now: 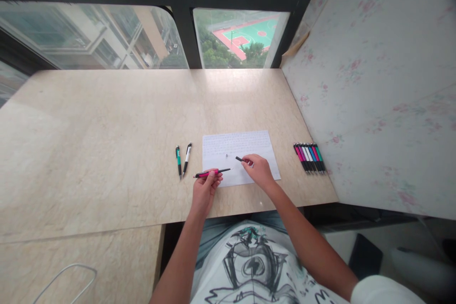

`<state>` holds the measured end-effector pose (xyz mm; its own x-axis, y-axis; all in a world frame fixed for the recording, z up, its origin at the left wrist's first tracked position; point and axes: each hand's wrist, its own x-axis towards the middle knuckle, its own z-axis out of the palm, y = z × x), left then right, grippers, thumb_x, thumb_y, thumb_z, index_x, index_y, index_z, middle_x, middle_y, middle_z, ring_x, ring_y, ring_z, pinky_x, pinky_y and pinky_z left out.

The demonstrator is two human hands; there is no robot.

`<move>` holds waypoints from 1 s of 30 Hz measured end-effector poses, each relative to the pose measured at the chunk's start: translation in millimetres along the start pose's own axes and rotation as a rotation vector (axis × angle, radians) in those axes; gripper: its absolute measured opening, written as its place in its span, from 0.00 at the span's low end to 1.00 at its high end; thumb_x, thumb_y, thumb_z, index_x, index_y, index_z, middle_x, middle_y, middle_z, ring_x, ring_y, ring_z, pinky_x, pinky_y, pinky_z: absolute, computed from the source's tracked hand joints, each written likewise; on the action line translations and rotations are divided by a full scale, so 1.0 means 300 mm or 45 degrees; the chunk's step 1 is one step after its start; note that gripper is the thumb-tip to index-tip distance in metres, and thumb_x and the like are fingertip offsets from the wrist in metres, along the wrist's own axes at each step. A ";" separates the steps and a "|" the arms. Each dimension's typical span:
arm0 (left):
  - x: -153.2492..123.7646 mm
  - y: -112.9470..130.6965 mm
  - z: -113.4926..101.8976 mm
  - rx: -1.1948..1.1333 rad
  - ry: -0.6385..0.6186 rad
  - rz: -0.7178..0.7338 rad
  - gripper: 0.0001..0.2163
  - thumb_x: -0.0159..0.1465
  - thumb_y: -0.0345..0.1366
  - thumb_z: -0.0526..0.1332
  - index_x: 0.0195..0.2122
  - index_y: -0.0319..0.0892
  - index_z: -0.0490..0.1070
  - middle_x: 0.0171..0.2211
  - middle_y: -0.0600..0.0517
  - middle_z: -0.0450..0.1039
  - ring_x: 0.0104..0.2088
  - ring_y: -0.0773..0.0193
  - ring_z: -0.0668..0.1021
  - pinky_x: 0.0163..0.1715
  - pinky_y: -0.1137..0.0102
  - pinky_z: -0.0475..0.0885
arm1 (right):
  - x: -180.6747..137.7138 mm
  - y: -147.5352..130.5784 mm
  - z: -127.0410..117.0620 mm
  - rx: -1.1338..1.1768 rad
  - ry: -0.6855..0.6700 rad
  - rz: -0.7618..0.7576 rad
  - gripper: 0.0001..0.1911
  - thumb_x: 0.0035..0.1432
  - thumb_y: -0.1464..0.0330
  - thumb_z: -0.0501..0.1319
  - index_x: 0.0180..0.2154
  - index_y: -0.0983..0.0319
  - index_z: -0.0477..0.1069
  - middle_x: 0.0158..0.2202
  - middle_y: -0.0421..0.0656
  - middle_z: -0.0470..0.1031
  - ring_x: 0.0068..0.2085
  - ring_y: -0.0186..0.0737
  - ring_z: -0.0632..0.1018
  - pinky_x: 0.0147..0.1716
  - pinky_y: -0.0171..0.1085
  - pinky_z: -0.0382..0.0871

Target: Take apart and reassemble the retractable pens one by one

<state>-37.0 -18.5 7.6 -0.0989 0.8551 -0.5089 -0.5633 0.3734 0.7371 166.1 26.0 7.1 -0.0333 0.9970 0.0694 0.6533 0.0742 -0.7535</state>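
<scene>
1. White rectangular paper sheet [242,145], partly written over.
2. Left hand [203,194]: fingers closed around a pink-and-black plastic pen [217,172] over the sheet's near-left part.
3. Right hand [260,170]: fingertips pinching a short black tubular piece [238,158].
4. Pen: should be light, stiff, slick; grip mid-barrel, sparing its slender tip.
5. Tiny silvery bit [226,155] on the sheet, perhaps metal.

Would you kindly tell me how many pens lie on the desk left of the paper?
2: a green pen, and a white pen beside it, nearer the paper. The pink pen in the left hand isn't counted; none looks hidden.
</scene>
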 end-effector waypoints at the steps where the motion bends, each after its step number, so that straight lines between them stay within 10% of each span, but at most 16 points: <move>1: -0.001 0.001 -0.001 -0.002 0.001 0.006 0.15 0.55 0.40 0.70 0.38 0.35 0.77 0.32 0.46 0.80 0.31 0.67 0.80 0.34 0.73 0.73 | 0.013 -0.011 0.023 -0.021 0.011 0.001 0.05 0.56 0.71 0.61 0.34 0.60 0.75 0.33 0.43 0.78 0.30 0.38 0.74 0.36 0.38 0.68; 11: -0.018 0.024 -0.018 -0.045 0.032 0.027 0.14 0.54 0.40 0.71 0.37 0.36 0.77 0.31 0.47 0.79 0.30 0.68 0.80 0.33 0.75 0.73 | 0.061 -0.064 0.141 -0.176 0.053 -0.008 0.08 0.58 0.68 0.60 0.40 0.60 0.74 0.30 0.43 0.76 0.34 0.42 0.74 0.38 0.38 0.65; 30: -0.015 -0.022 0.037 0.094 -0.171 -0.068 0.13 0.57 0.39 0.68 0.39 0.35 0.76 0.32 0.45 0.80 0.31 0.66 0.79 0.33 0.73 0.71 | -0.051 -0.075 -0.029 0.413 -0.462 -0.001 0.11 0.62 0.66 0.59 0.31 0.61 0.78 0.30 0.41 0.80 0.33 0.36 0.77 0.32 0.33 0.65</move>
<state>-23.7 -20.8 9.8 0.0430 0.8720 -0.4876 -0.5025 0.4407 0.7439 158.5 8.9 28.7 -0.3334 0.9353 -0.1188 0.3853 0.0201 -0.9226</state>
